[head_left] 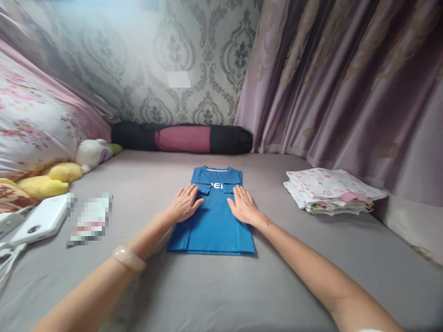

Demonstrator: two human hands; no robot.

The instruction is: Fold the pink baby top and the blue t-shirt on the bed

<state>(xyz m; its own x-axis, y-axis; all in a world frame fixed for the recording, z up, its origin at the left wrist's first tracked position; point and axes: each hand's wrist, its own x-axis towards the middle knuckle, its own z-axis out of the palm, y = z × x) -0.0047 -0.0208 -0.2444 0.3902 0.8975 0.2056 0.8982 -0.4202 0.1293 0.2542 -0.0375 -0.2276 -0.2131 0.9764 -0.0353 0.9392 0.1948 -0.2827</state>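
A blue T-shirt (212, 223) lies flat on the grey bed sheet (194, 295), its collar at the far end. Both its sides and short sleeves are folded inward over the front, partly covering white lettering. My left hand (186, 203) rests on the left folded edge, palm down with fingers stretched out. On the opposite edge, my right hand (244, 206) lies flat with its fingers extended. Neither hand grips the cloth. A pale bangle circles my left wrist.
A stack of folded printed cloths (328, 189) sits at the right. On the left are a white power bank (43, 219) with cables, a blurred packet (90, 220), plush toys (92, 154) and a floral pillow (34, 120). A black-and-maroon long bag (183, 137) lies against the wall.
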